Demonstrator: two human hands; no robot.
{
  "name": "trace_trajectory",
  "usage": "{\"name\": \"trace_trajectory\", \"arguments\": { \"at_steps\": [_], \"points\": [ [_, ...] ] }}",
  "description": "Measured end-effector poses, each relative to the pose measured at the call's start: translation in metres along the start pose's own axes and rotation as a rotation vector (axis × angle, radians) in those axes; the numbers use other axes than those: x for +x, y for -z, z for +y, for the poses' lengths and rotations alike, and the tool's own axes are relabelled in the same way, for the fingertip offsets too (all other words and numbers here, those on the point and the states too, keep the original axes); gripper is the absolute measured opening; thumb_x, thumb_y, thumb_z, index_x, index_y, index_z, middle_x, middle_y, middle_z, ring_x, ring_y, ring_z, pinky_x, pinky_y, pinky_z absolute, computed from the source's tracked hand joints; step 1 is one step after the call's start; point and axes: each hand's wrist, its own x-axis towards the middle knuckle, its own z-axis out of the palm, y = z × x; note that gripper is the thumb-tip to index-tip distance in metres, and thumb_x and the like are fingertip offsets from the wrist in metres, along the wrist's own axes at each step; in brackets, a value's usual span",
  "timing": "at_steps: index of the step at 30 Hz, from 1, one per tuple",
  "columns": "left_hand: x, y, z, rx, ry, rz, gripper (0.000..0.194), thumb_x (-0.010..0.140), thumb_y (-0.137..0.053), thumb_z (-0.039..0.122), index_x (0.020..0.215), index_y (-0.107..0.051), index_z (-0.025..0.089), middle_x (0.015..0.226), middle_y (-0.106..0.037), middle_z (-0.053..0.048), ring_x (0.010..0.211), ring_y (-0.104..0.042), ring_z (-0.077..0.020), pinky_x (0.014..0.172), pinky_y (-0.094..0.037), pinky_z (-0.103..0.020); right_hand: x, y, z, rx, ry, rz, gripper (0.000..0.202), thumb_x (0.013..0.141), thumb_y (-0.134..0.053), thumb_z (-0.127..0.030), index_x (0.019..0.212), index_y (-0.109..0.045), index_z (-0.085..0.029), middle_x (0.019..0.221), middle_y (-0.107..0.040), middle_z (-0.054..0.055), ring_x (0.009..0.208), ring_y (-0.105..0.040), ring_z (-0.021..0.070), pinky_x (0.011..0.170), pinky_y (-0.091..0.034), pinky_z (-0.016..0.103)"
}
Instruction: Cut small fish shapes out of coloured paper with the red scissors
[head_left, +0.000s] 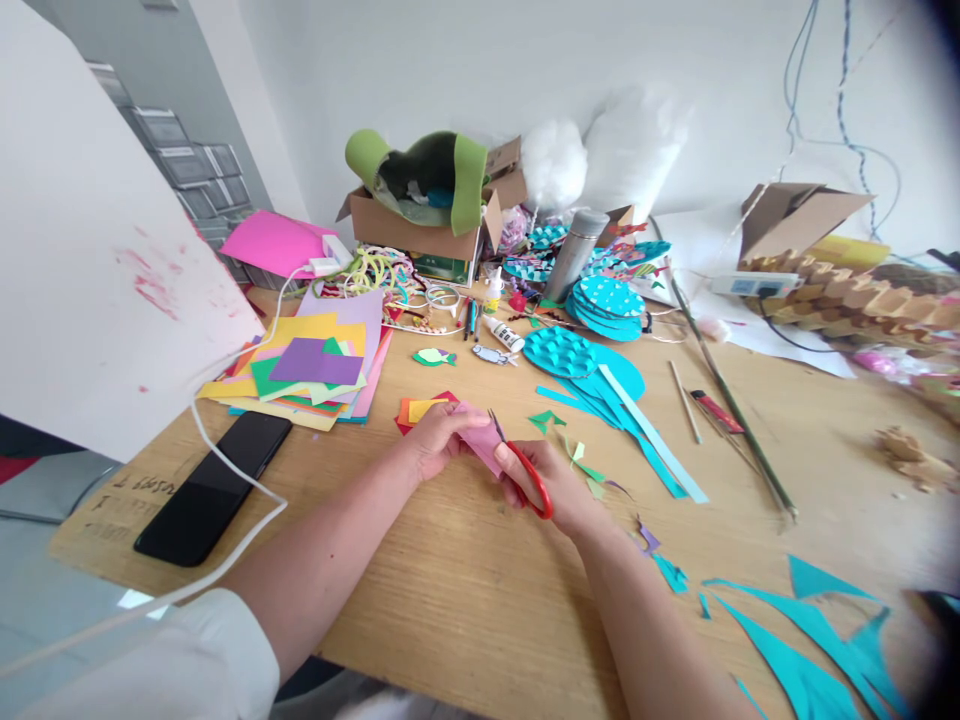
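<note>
Between my two hands is a small piece of pink paper (478,437). My left hand (441,440) pinches it by its left side, thumb on top. Red-handled scissors (538,486) sit in my right hand (551,480), their dark blades lying at the paper's right edge. The fingers of my right hand also touch the paper's lower corner. Just beyond my left hand lie small orange and red paper pieces (415,410). Green paper scraps (546,420) are scattered to the right of the scissors. Farther back rests a green paper fish (433,357).
At left are a stack of coloured paper (315,365) and a black phone (214,490) crossed by a white cable (247,535). Blue paper strips (652,440), a long stick (731,400) and blue scraps (806,640) lie right. A cardboard box (412,228) and grey flask (576,255) stand behind.
</note>
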Motion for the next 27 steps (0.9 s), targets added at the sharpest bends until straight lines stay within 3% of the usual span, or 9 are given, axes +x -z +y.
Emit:
{"name": "trace_trajectory", "arguments": {
  "at_steps": [3, 7, 14, 21, 27],
  "points": [
    [0.0003, 0.0009, -0.0011, -0.07, 0.049, -0.046, 0.027, 0.067, -0.07, 0.038, 0.076, -0.066, 0.013, 0.079, -0.067, -0.008, 0.068, -0.061, -0.0176, 0.062, -0.046, -0.03, 0.0004, 0.0001, 0.0007, 0.019, -0.009, 0.034, 0.055, 0.079, -0.052, -0.069, 0.059, -0.051, -0.018, 0.047, -0.054, 0.0, 0.041, -0.044, 0.0106, 0.042, -0.032, 0.022],
    [0.0011, 0.0019, -0.0029, -0.095, 0.09, -0.03, 0.035, 0.064, -0.073, 0.04, 0.085, -0.067, 0.012, 0.082, -0.067, -0.008, 0.069, -0.061, -0.017, 0.059, -0.045, -0.027, 0.0017, -0.0004, 0.0026, 0.048, -0.01, 0.068, 0.056, 0.079, -0.049, -0.071, 0.061, -0.051, -0.018, 0.046, -0.053, 0.0, 0.04, -0.042, 0.0098, 0.041, -0.03, 0.022],
    [0.0005, -0.003, -0.0049, -0.06, -0.017, 0.029, 0.028, 0.056, -0.079, 0.026, 0.075, -0.066, 0.011, 0.07, -0.065, -0.005, 0.063, -0.059, -0.016, 0.058, -0.047, -0.029, 0.0041, -0.0058, 0.0029, 0.061, -0.01, 0.07, 0.056, 0.077, -0.052, -0.071, 0.06, -0.053, -0.017, 0.045, -0.053, 0.001, 0.039, -0.042, 0.0099, 0.041, -0.03, 0.022],
    [-0.0002, -0.0068, -0.0043, -0.018, -0.061, 0.124, 0.024, 0.053, -0.077, 0.024, 0.069, -0.065, 0.011, 0.065, -0.065, -0.004, 0.059, -0.058, -0.0137, 0.055, -0.042, -0.025, 0.0064, -0.008, 0.0072, 0.081, -0.007, 0.061, 0.056, 0.074, -0.057, -0.071, 0.061, -0.054, -0.017, 0.045, -0.052, 0.0, 0.04, -0.044, 0.0101, 0.041, -0.031, 0.022],
    [-0.0004, -0.0069, -0.0037, 0.004, -0.06, 0.108, 0.024, 0.054, -0.077, 0.025, 0.071, -0.066, 0.011, 0.066, -0.066, -0.005, 0.06, -0.059, -0.0142, 0.055, -0.041, -0.025, 0.0066, -0.0075, 0.0066, 0.082, -0.002, 0.057, 0.056, 0.074, -0.057, -0.071, 0.06, -0.054, -0.017, 0.045, -0.053, 0.0, 0.04, -0.045, 0.0097, 0.041, -0.032, 0.021]
  ]
}}
